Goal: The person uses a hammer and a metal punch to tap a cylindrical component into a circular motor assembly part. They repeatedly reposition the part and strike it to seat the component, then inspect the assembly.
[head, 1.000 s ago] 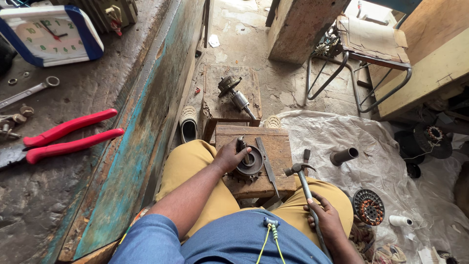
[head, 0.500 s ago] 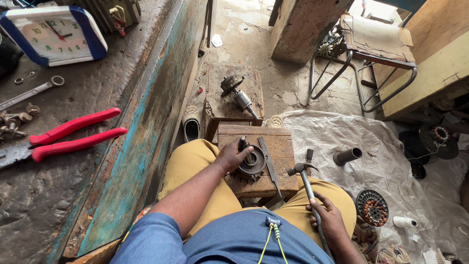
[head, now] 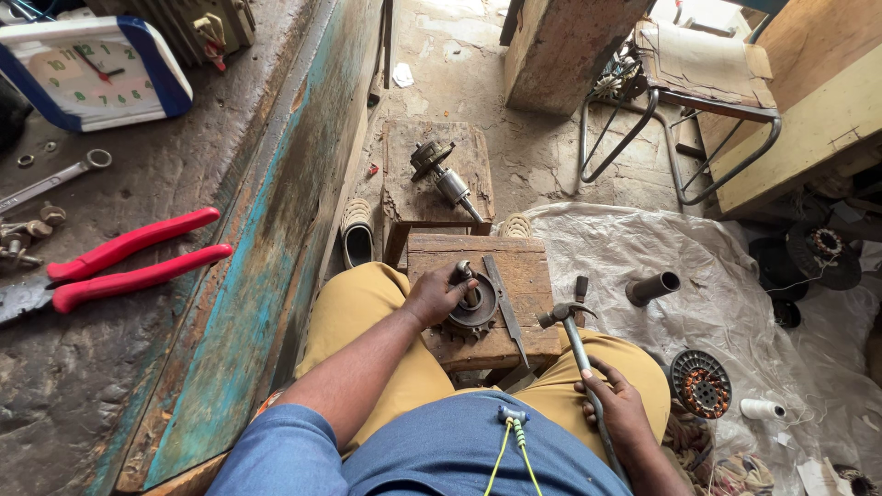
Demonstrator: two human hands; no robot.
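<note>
While the left hand clamps around a short upright metal pin rising from the toothed round part, that part lies flat on the wooden block between the knees. Right hand closed around the hammer handle, low over the right thigh. Hammer's long axis runs from that hand up and leftward; its head hangs just right of the round part, not touching. Left hand is nearer the part. A flat metal bar lies between part and hammer head.

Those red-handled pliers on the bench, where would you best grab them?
By the two red handles, coming from above: the red-handled pliers lie flat on the bench, handles slightly apart and pointing right, free of the nearby wrench.
</note>
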